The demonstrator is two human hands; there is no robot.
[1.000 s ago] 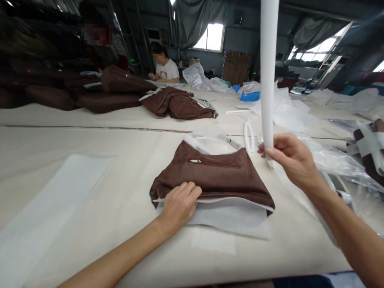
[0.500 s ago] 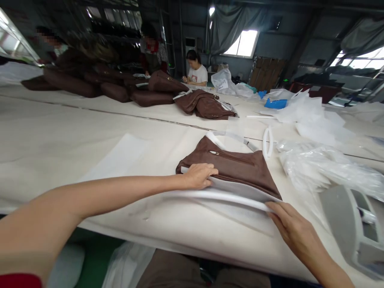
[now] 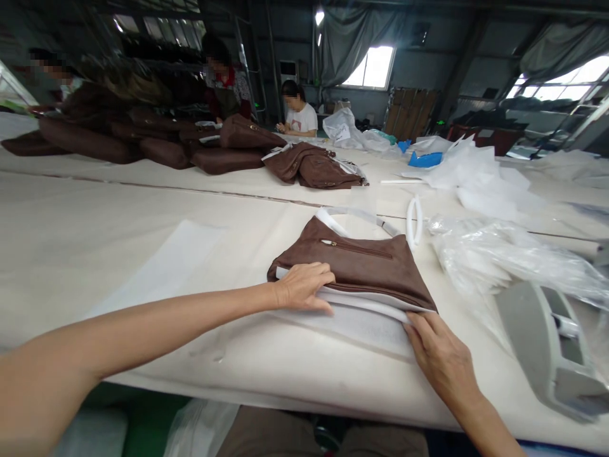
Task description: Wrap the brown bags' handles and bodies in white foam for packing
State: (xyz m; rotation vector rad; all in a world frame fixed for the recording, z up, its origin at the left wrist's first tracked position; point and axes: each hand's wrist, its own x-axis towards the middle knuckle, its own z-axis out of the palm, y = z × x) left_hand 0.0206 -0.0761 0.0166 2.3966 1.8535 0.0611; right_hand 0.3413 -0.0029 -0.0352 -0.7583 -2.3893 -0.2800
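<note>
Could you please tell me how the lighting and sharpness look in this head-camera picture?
Head view: the far window is blown out white; the brown bag under the left hand and right hand is sharp; the table edges bow from wide-angle distortion.

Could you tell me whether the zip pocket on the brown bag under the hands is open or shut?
Shut: on the brown bag, the zip runs as one closed line, with its pull at the left end.

Daylight from blown-out windows [image 3: 370,65] at back and right; hall rafters dim. Table [image 3: 95,254] evenly lit, soft shadows. Strong wide-angle bending at edges; left forearm [image 3: 118,336] stretched, slightly blurred.
</note>
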